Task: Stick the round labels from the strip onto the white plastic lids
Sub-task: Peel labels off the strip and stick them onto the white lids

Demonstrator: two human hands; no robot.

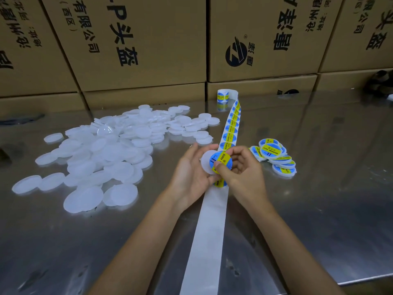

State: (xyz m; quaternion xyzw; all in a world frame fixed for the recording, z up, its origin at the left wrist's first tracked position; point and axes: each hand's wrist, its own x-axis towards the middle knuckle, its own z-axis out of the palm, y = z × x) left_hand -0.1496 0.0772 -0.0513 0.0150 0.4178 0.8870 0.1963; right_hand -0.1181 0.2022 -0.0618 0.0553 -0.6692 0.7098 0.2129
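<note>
left hand (191, 173) cups a white lid (205, 165) at centre | right hand (240, 167) pinches a round label (221, 162) over that lid | strip (230, 126) runs 12-to-6 across the counter (319, 188) | bare lids (102, 154) at 9 | labelled lids (274, 156) at 3

I am working at a shiny grey metal table (319, 209). A big heap of round white plastic lids (102, 154) is lying on it to my left. A long white paper strip with round blue and yellow labels (230, 128) is running down the middle from a small roll (222, 95). A little pile of labelled lids (274, 158) is sitting to my right. Brown cardboard boxes (148, 45) are standing along the back.
</note>
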